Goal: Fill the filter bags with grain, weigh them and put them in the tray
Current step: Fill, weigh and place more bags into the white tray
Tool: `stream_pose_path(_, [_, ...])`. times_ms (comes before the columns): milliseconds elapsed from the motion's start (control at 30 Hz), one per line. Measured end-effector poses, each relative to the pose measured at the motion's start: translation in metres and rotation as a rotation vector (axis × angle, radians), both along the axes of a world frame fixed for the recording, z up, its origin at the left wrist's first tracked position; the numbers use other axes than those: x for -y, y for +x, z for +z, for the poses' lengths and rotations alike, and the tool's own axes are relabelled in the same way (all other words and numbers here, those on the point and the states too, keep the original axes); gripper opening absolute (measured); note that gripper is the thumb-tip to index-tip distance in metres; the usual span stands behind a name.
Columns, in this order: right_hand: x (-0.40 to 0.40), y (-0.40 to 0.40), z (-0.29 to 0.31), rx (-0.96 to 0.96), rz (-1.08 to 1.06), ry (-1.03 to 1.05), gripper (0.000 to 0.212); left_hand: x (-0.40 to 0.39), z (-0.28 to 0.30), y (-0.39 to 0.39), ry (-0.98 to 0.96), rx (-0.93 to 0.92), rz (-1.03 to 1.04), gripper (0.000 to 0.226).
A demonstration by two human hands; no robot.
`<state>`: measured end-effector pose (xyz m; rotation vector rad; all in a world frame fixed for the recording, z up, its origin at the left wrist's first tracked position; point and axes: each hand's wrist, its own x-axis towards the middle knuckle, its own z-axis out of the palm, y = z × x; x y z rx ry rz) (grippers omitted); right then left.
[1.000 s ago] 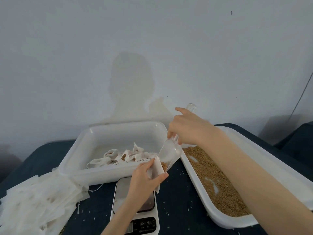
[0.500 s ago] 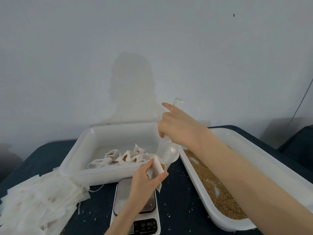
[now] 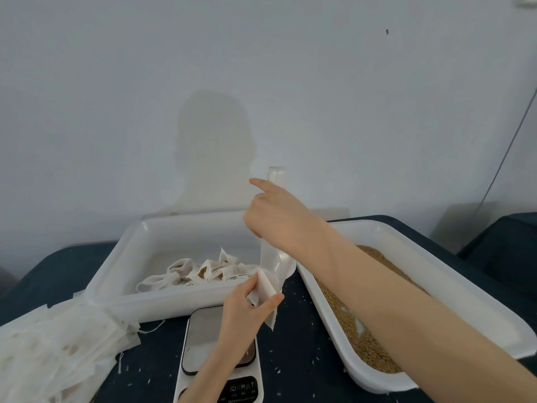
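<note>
Head view: tray holds filled filter bags.

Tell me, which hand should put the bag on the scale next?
The left hand, probably. It already pinches the bag right above the scale. The right hand grips the scoop, tipped into the bag.

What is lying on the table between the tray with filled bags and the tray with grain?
In the head view, the left hand holds a filter bag there, under the clear scoop gripped by the right hand. Beneath, dark cloth with stray grains.
</note>
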<state>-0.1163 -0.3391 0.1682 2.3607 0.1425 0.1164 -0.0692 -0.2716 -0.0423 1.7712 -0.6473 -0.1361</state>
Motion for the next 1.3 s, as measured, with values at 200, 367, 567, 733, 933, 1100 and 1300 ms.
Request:
stream_pose_path(200, [0.009,0.006,-0.008,0.050,-0.015,0.046,0.023,-0.003,-0.003,0.005,0.024,0.024,0.021,0.044])
stream_pose_path(367, [0.033,-0.001,-0.014,0.048,-0.033,0.222,0.036,-0.010,-0.008,0.011,0.060,0.021,0.031,0.074])
stream_pose_path(567, [0.073,-0.010,-0.029,0.001,-0.060,0.529,0.038,-0.019,-0.006,0.018,0.049,0.001,-0.018,0.069])
stream_pose_path(733, [0.099,-0.017,-0.054,-0.019,-0.154,0.830,0.038,-0.030,-0.001,0.026,0.004,-0.089,-0.031,0.056])
stream_pose_path(933, [0.121,-0.031,-0.098,0.057,-0.240,1.198,0.036,-0.043,0.005,0.030,-0.009,-0.092,0.003,0.024])
stream_pose_path(1100, [0.137,-0.045,-0.125,0.103,-0.264,1.435,0.037,-0.051,0.007,0.032,-0.009,-0.062,0.006,0.010])
stream_pose_path(1300, [0.172,-0.074,-0.154,0.205,-0.408,1.361,0.051,-0.057,0.003,0.034,0.149,0.028,-0.004,0.021])
